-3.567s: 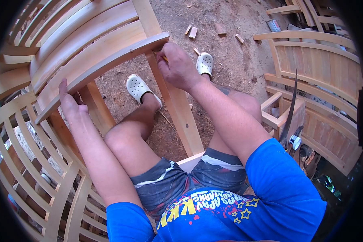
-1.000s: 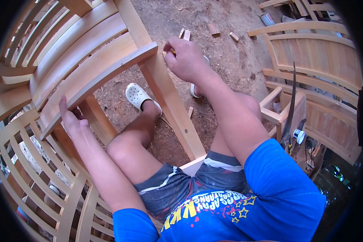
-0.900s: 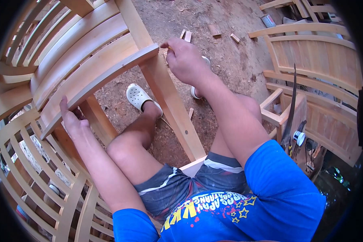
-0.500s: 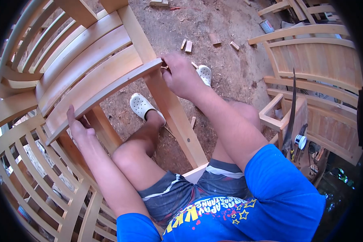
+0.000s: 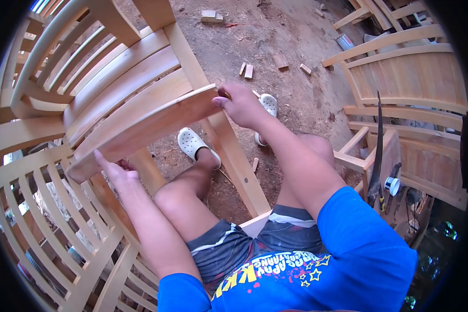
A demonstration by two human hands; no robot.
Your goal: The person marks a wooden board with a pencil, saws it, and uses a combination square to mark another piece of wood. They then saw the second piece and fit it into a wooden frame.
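A long wooden slat (image 5: 153, 126) lies at a slant between my hands, its broad face tilted towards me. My right hand (image 5: 239, 105) grips its far right end, fingers curled over the edge. At the lower left, my left hand (image 5: 118, 169) holds the other end, with one digit stretched along the face and the other fingers partly hidden. Beneath and beyond the slat is a wooden bench frame (image 5: 192, 67) with several seat slats (image 5: 135, 54). A bare rail (image 5: 236, 164) of the frame runs down between my legs.
Slatted backs (image 5: 41, 208) rise on the left. On the right stand a panelled wooden bench (image 5: 408, 78), an upright saw (image 5: 377, 151) and a white container (image 5: 392, 185). Small wood offcuts (image 5: 280, 62) lie on the dirt floor (image 5: 244, 36). White clogs (image 5: 191, 141) are on my feet.
The slat has rolled in my hands, so its broad face shows where a narrow edge did before. Both hands still hold its ends. The whole view has shifted slightly.
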